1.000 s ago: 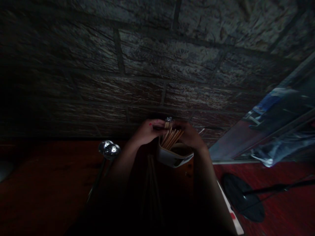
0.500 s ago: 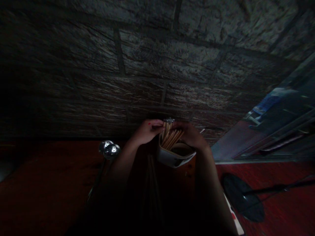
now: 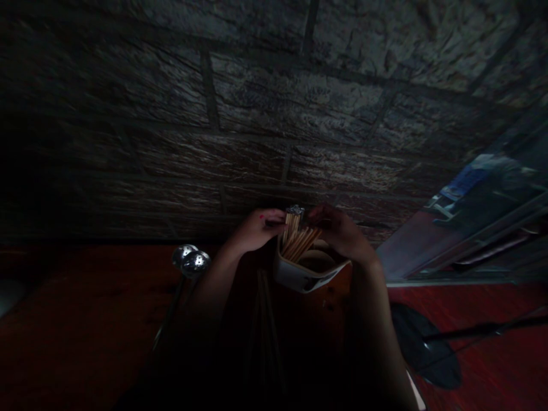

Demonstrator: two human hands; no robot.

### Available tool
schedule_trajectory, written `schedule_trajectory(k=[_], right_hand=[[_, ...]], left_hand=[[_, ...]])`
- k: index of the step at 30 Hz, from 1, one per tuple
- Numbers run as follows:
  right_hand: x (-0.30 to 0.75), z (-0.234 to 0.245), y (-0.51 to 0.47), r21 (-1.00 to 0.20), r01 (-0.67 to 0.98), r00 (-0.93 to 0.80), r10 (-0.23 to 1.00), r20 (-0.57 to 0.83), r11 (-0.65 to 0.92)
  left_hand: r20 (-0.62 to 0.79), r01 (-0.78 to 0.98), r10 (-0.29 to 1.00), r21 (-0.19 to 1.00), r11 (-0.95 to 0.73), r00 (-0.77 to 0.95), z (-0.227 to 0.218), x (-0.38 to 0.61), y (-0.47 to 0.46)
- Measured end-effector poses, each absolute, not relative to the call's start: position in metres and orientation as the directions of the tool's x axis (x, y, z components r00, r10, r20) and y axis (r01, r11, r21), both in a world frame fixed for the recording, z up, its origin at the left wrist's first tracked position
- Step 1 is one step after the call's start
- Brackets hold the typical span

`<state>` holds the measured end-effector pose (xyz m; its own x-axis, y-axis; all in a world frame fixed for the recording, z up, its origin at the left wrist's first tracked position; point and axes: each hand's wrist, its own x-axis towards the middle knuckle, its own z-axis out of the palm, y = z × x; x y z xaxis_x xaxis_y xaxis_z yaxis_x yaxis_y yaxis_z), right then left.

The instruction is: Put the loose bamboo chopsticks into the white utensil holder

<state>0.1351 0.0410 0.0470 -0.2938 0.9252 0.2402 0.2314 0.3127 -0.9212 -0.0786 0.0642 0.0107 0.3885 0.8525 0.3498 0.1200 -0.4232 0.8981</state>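
Observation:
A white holder stands on the dark red table by the brick wall, with a bundle of wooden chopsticks sticking out of it. My left hand is closed, its fingertips pinching the tops of the chopsticks from the left. My right hand is curled over the holder's right side, fingers meeting the same chopstick tops. A small shiny metal piece shows above the sticks between my fingertips. Both forearms are in deep shadow.
Two metal ladles lie to the left with handles running toward me. More long sticks lie on the table below the holder. A black round stand base sits on the right. A glass partition fills the right side.
My right hand has shifted slightly to the right and up, uncovering more of the holder's rim. The left hand keeps its pinch on the chopstick tops.

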Motion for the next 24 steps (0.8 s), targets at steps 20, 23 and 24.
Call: schedule_trajectory(k=[20,23,24], right_hand=[[0.133,0.060,0.028,-0.864,0.329,-0.245,0.918,0.312,0.382],[0.141,0.065,0.025,-0.896,0.253,-0.138,0.930,0.341,0.366],[0.143,0.065,0.025,-0.901,0.235,-0.121,0.931,0.345,0.365]], left_hand=[[0.347,0.092,0.848,0.906,-0.414,0.400,0.008,-0.077,0.065],[0.346,0.080,0.857,0.911,-0.404,0.382,0.006,-0.073,0.065],[0.347,0.071,0.861,0.914,-0.399,0.371,0.005,-0.070,0.065]])
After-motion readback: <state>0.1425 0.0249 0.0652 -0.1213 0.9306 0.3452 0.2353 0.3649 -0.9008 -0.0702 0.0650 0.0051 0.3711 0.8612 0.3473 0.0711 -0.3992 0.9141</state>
